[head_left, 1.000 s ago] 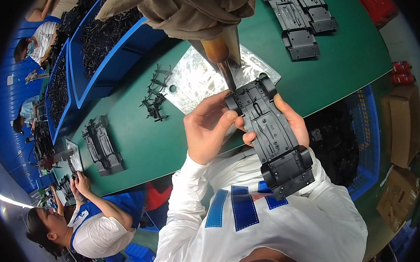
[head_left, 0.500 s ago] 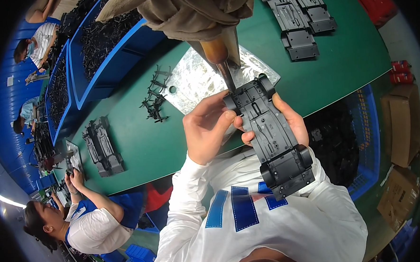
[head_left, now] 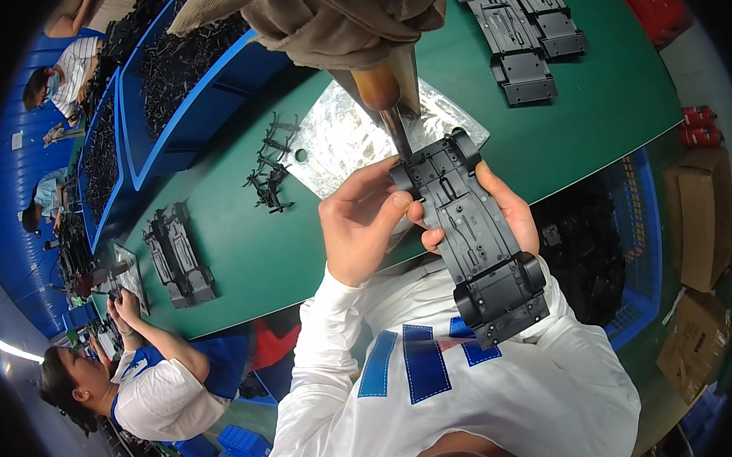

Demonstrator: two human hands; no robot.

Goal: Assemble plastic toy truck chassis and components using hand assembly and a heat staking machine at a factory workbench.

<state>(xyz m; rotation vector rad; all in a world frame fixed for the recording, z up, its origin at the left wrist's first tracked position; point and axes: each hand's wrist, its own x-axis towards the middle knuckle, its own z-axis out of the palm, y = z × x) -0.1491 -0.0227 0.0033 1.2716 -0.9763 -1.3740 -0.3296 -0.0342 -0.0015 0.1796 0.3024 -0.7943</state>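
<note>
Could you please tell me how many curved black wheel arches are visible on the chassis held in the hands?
4 on the black chassis: far-left arch, far-right arch, near-left arch and near-right arch. Any on its hidden side cannot be seen.

Dead centre, the chassis piece (head_left: 469,223) sits between left hand (head_left: 356,229) and right hand (head_left: 510,208), its far end at the tip of the tool (head_left: 378,91). Behind it, the plate (head_left: 332,139) lies on the table (head_left: 252,263). Just left of that, small parts (head_left: 269,171); behind those, the bins (head_left: 210,104), parts inside! Over left, a chassis pair (head_left: 167,254) lies side by side, near a co-worker (head_left: 168,396); far right, another pair (head_left: 523,67) lies beyond the plate. Below the table's right edge, a loaded crate (head_left: 652,238); right of it, cartons (head_left: 701,219).
</note>
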